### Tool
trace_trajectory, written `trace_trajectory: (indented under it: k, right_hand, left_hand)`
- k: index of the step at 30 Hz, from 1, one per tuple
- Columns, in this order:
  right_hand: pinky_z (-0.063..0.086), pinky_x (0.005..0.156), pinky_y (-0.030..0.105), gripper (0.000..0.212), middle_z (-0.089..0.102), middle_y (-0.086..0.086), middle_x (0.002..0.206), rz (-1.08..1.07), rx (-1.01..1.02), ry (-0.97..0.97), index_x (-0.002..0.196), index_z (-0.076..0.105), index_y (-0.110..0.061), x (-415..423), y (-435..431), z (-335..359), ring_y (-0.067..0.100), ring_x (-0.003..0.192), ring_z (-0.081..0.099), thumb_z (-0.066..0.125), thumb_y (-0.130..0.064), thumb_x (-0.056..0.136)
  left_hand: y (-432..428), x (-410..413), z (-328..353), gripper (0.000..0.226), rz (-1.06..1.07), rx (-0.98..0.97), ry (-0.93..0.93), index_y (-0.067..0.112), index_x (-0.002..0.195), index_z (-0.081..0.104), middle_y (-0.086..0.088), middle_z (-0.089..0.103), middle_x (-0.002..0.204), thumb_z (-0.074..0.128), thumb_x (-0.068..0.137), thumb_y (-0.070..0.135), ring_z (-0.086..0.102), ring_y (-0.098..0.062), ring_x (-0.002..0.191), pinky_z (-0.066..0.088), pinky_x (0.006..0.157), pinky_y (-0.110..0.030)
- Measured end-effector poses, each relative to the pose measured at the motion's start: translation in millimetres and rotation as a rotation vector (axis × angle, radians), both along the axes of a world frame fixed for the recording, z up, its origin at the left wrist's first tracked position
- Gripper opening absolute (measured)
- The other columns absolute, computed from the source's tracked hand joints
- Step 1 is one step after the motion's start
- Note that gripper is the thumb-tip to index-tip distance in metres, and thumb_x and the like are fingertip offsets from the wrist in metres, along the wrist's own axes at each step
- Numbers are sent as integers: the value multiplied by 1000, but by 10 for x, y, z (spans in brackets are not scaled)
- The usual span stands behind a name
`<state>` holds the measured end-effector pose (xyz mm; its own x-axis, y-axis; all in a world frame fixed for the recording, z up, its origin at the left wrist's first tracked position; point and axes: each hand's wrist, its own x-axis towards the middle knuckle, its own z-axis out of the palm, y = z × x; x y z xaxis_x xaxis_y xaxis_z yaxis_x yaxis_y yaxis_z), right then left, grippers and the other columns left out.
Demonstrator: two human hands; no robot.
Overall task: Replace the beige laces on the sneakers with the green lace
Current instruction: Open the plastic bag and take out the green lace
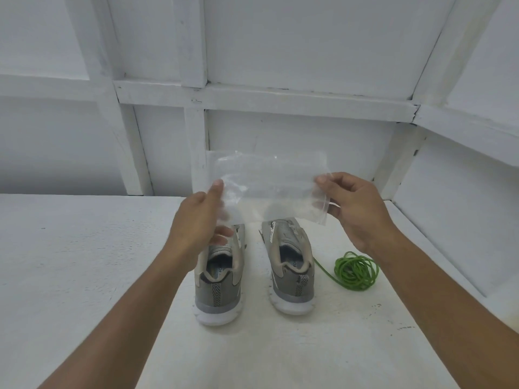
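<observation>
**Green lace (356,272) lay coiled just right of the sneakers (290,279)**

The left hand (196,220) and right hand (354,209) each pinched an end of a clear plastic bag (266,186), held above the shoes and probably about to be set aside. The heels faced near. The table (84,276) was white-painted and the walls (280,51) white-panelled.

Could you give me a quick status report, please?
Left hand and right hand pinch clear zip bag above sneakers. Green lace coiled beside right sneaker, untouched. Bag blocks view of sneaker fronts.
</observation>
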<state>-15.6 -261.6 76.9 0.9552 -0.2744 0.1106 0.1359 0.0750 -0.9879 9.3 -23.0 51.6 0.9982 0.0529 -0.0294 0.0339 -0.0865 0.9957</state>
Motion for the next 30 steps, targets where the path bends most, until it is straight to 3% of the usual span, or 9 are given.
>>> trace_trajectory:
  k: [4, 8, 14, 16, 18, 23, 26, 28, 30]
  right_hand:
    - [53, 92, 26, 32, 74, -1, 102, 165, 100, 76, 98, 69, -5, -79, 69, -45, 13, 101, 68, 67, -28, 77]
    - [57, 79, 24, 45, 65, 11, 100, 221, 49, 197, 102, 64, 12, -142, 74, -167, 23, 94, 63, 72, -21, 72]
    - [56, 69, 21, 12, 68, 11, 79, 148, 15, 150, 90, 67, 8, -194, 20, -104, 19, 78, 67, 63, -3, 88]
    - [58, 74, 25, 8, 66, 11, 78, 139, -34, 125, 88, 66, 3, -205, 26, -82, 23, 84, 69, 62, -4, 89]
    - [59, 80, 28, 7, 67, 11, 83, 162, -60, 94, 88, 64, 0, -240, 37, -32, 26, 90, 71, 62, -6, 89]
    - [58, 72, 31, 8, 68, 20, 92, 242, -200, -23, 91, 59, -1, -345, 124, 168, 31, 80, 71, 63, -5, 86]
    - [56, 66, 32, 18, 68, 20, 88, 256, -311, -77, 101, 56, -8, -369, 204, 282, 28, 70, 69, 62, 2, 88]
    - [55, 64, 31, 26, 67, 22, 90, 284, -364, -95, 110, 55, -11, -389, 255, 350, 26, 69, 69, 64, 0, 88]
    - [54, 63, 29, 28, 68, 19, 90, 310, -417, -115, 113, 56, -12, -402, 296, 392, 25, 69, 69, 64, -1, 88]
  left_hand:
    - [-15, 14, -37, 41, 67, 2, -178, 10, 78, 54, 1, 55, 65, 42, 101, 42, 62, -16, 48, 47, 48, -29]
    - [30, 46, -27, 43, 89, 17, -193, 10, 77, 52, 1, 52, 60, 42, 100, 45, 56, -12, 43, 47, 47, -29]
    - [175, 105, -67, 37, 110, 40, -180, 11, 84, 58, -3, 55, 63, 52, 96, 45, 50, -10, 41, 44, 48, -27]
    - [228, 108, -58, 36, 74, 53, -166, 9, 100, 58, -3, 64, 79, 56, 93, 44, 62, -12, 53, 50, 52, -27]
    - [289, 122, 3, 48, 116, 135, -165, 13, 118, 53, 3, 64, 103, 59, 89, 50, 67, -15, 81, 52, 71, -30]
    - [350, 150, 449, 61, 158, 356, -436, 24, 135, 47, 8, 51, 134, 65, 84, 52, 49, -10, 121, 42, 102, -32]
    - [252, 33, 831, 60, -40, 548, -551, 29, 136, 50, 16, 50, 134, 64, 83, 55, 46, -4, 117, 38, 104, -29]
    - [162, -48, 1004, 60, -297, 650, -493, 31, 130, 56, 21, 59, 121, 61, 78, 60, 54, 1, 105, 43, 96, -26]
    - [107, -74, 1044, 47, -439, 633, -430, 30, 111, 67, 18, 70, 100, 63, 75, 59, 64, 2, 93, 50, 91, -27]
